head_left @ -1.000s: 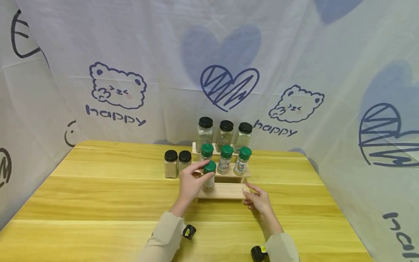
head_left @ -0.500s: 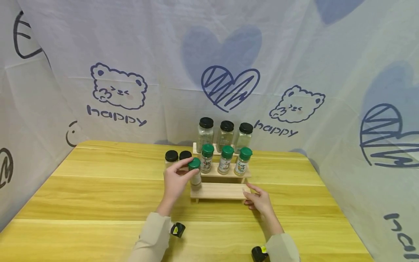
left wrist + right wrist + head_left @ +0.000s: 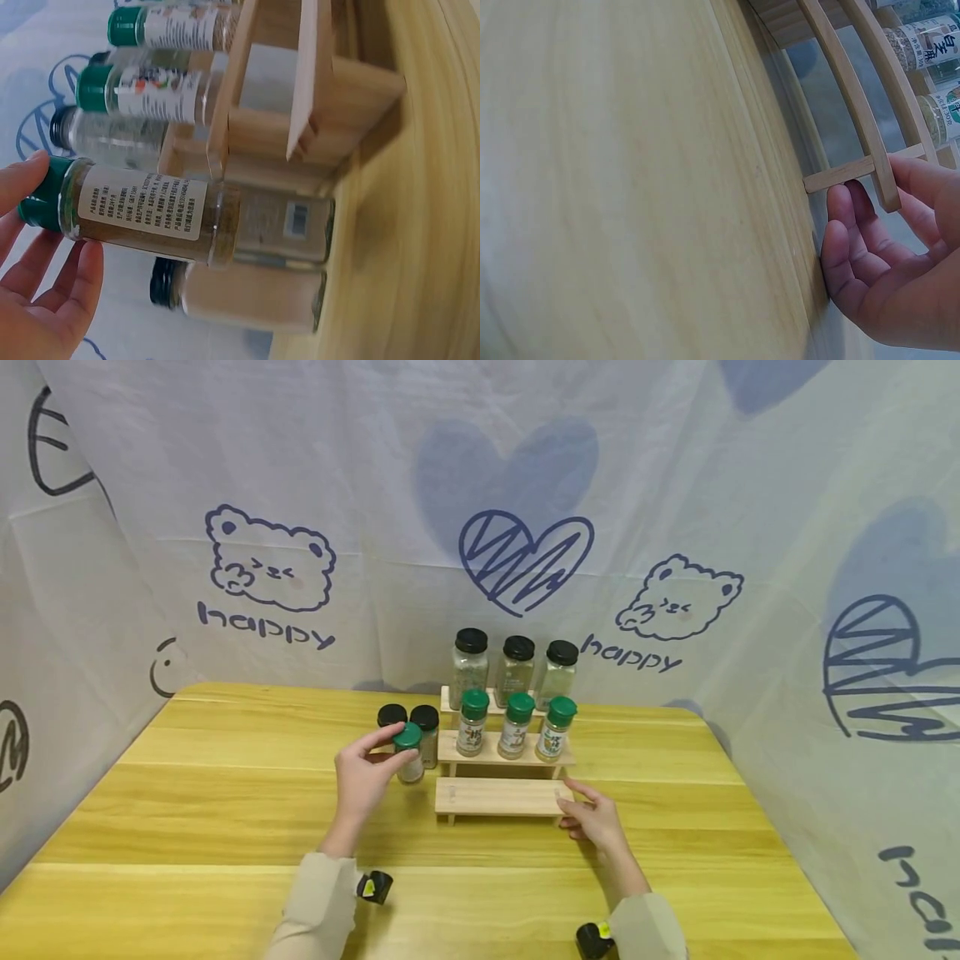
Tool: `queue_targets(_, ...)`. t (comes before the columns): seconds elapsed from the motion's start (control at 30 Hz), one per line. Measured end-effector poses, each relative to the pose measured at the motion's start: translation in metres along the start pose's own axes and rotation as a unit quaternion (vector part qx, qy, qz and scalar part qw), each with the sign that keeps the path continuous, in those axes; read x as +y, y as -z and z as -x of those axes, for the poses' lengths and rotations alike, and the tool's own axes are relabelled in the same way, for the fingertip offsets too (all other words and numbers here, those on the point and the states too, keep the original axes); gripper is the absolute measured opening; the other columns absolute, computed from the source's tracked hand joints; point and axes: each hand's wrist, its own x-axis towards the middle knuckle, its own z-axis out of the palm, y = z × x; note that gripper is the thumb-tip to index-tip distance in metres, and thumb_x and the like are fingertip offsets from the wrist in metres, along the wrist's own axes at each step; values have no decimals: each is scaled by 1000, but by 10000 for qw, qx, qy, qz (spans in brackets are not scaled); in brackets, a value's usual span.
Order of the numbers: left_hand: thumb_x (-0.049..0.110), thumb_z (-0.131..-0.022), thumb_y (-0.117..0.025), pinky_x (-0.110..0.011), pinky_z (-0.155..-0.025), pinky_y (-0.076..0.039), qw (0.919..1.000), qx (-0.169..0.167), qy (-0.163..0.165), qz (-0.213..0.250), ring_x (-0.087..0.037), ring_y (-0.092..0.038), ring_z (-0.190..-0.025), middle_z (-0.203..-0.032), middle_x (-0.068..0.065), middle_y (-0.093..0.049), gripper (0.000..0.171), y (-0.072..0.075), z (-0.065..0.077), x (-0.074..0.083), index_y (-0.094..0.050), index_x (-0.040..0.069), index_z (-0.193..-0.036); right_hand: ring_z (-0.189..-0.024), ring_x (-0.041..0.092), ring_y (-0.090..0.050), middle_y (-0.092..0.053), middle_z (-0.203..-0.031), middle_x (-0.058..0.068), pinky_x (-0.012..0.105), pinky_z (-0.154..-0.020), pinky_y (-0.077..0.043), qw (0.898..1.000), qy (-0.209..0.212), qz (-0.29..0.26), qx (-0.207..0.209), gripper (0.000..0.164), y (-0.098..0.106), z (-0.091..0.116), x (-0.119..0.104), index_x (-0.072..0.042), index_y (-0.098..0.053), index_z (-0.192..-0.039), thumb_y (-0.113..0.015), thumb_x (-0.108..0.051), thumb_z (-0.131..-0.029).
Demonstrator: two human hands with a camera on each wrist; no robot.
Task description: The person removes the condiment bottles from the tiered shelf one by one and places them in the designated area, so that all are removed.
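Observation:
My left hand pinches a small spice jar by its green cap, between thumb and fingers. In the head view that jar overlaps two black-lidded jars standing left of the rack; its label with small print faces the left wrist camera. At the right end of the wooden tiered rack, my right hand holds the bare lowest shelf, thumb on top and fingers beneath. The right wrist view shows those fingers curled by the shelf's leg.
Three green-capped spice jars stand on the middle tier. Behind them, three taller black-lidded jars line the top tier. A printed cloth hangs behind the wooden table.
My left hand has carried the green-capped jar leftward, from over the lowest shelf to beyond the rack's left end. My right hand has stayed at the shelf end.

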Motion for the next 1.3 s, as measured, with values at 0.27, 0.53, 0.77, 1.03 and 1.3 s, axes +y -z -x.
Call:
queue_targets(0.27,-1,-68,-75,-18,-62,-51,9994,274,195,-98,-8,-62,-70,-101,-20,-62,35,24,-12,-36,-65,-4,-102,-52,14,-60,-65,-68,12,21,-43,-46,10000,23,49,16,44,0,-1,1,0,-51,-123,-64,-6,-81)
queue_targets(0.53,1,-70,-74,-15,-61,-50,9970,451,369,-513,-1,-61,-66,-100,-19,-63,34,40,-23,-47,-65,-3,-102,-52,13,-59,-64,-67,10,21,-43,-46,10000,2,39,24,44,1,-1,0,0,-51,-123,-63,-6,-82)
queue_targets(0.77,1,-71,-74,-13,-62,-49,9939,570,523,-792,-10,-62,-72,-100,-21,-62,34,44,-32,-57,-65,-3,-103,-53,14,-59,-64,-69,11,21,-44,-46,10000,-10,91,28,43,0,0,0,0,-52,-123,-64,-8,-82)
queue_targets(1.03,-1,-70,-73,-11,-63,-47,9912,725,591,-937,-33,-61,-86,-100,-21,-62,35,46,-40,-75,-64,-4,-104,-52,14,-59,-64,-67,10,22,-43,-47,9999,-8,109,4,44,1,1,-1,1,-51,-123,-64,-7,-81)
queue_targets(1.3,-1,-71,-73,-10,-63,-47,9907,750,687,-906,-34,-60,-88,-100,-22,-62,36,46,-48,-85,-63,-4,-105,-52,15,-59,-64,-68,11,22,-44,-47,10000,9,92,11,44,1,0,-1,1,-52,-122,-64,-7,-81)
